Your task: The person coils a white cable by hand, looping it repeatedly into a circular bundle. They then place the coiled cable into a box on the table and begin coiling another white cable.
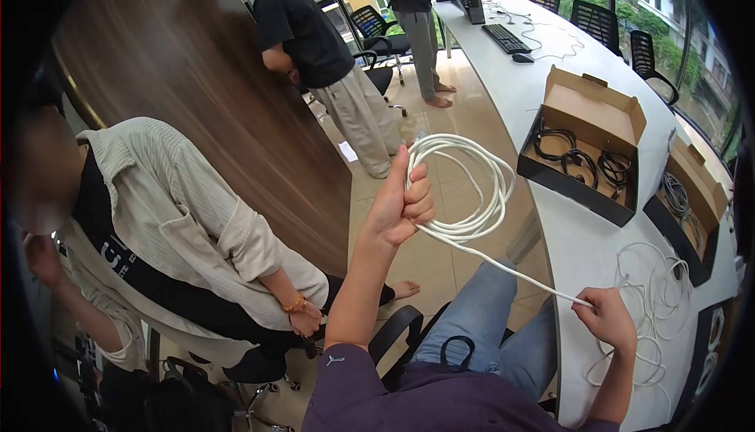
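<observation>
My left hand (406, 204) is closed around a coil of white cable (503, 188), held up in front of me with several loops hanging out to the right. From the coil a single strand runs taut down to my right hand (607, 316), which pinches it above the table edge. Beyond that hand, more of the white cable lies in loose, tangled loops (651, 306) on the white table (586, 255). Where the strand continues under my right hand is hidden.
An open box (578, 188) with black cables stands on the table, beside another box (686, 247) holding grey cable. Farther back are a keyboard (506, 39), mouse (522, 58) and black computer case (471, 3). One person sits at left; two others stand beyond.
</observation>
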A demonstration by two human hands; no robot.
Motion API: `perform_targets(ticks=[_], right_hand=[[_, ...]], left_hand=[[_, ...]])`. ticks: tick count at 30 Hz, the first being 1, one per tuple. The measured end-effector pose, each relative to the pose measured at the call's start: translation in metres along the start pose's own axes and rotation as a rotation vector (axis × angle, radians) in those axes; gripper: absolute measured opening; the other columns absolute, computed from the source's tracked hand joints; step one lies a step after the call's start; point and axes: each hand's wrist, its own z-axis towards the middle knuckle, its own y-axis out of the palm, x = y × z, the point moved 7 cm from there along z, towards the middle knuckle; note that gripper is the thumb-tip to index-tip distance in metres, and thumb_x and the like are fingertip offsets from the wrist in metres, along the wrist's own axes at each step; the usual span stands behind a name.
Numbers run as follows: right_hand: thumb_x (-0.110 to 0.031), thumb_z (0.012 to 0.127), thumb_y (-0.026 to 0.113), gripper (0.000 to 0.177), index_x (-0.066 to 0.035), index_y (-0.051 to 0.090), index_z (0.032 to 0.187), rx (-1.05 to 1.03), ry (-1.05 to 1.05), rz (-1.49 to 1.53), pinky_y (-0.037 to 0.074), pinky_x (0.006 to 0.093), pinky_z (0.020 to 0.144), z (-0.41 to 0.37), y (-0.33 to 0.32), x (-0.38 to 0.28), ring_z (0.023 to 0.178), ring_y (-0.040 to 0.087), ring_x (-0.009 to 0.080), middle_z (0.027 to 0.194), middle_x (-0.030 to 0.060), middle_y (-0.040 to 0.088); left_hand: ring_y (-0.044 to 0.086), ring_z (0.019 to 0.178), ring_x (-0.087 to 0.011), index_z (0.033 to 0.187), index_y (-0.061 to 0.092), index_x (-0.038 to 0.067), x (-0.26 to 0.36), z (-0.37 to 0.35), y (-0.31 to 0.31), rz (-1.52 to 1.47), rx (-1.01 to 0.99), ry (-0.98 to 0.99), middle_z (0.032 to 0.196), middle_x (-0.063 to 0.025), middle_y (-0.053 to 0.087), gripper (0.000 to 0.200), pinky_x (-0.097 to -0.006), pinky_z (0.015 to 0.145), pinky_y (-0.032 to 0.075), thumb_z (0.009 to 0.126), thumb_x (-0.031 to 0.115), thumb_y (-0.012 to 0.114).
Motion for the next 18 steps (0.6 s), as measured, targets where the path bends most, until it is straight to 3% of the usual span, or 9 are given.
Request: perform_targets(ticks=[3,6,9,18], right_hand=[[-0.007,0.079,0.065,0.010,0.003,0.065,0.077,-0.070,-0.035,0.032,0.033,0.0265,0.045,0.000,0.003,0.003,0.046,0.041,0.0088,0.051,0.0039,0.050],[-0.007,0.084,0.065,0.010,0.002,0.066,0.080,-0.266,0.132,0.374,0.028,0.0232,0.043,-0.003,0.013,0.015,0.048,0.037,0.0031,0.054,-0.0048,0.047],[-0.008,0.088,0.064,0.010,0.001,0.066,0.083,-0.369,0.116,0.482,0.025,0.0211,0.043,-0.002,0.020,0.026,0.050,0.035,0.0000,0.058,-0.0090,0.045],[-0.017,0.097,0.052,0.024,0.000,0.064,0.084,-0.538,0.015,0.343,0.039,0.0212,0.052,-0.001,0.028,0.004,0.056,0.047,0.0042,0.063,-0.0024,0.056]], left_hand=[[0.011,0.038,-0.0045,0.072,0.036,0.019,0.005,-0.005,-0.004,0.004,0.025,0.013,0.049,0.0102,0.015,0.045,-0.0224,0.038,0.012,0.098,0.056,0.034],[0.012,0.038,-0.0045,0.073,0.036,0.018,0.002,-0.012,-0.010,-0.002,0.025,0.015,0.048,0.0100,0.016,0.046,-0.0225,0.038,0.012,0.098,0.056,0.034],[0.012,0.038,-0.0046,0.073,0.037,0.018,0.003,-0.015,-0.017,-0.004,-0.017,0.031,0.048,0.0095,0.017,0.046,-0.0225,0.038,0.013,0.098,0.057,0.034],[0.013,0.036,-0.0044,0.073,0.037,0.017,0.009,-0.008,-0.039,-0.046,0.008,0.074,0.048,0.0093,0.018,0.046,-0.0220,0.036,0.015,0.098,0.056,0.035]])
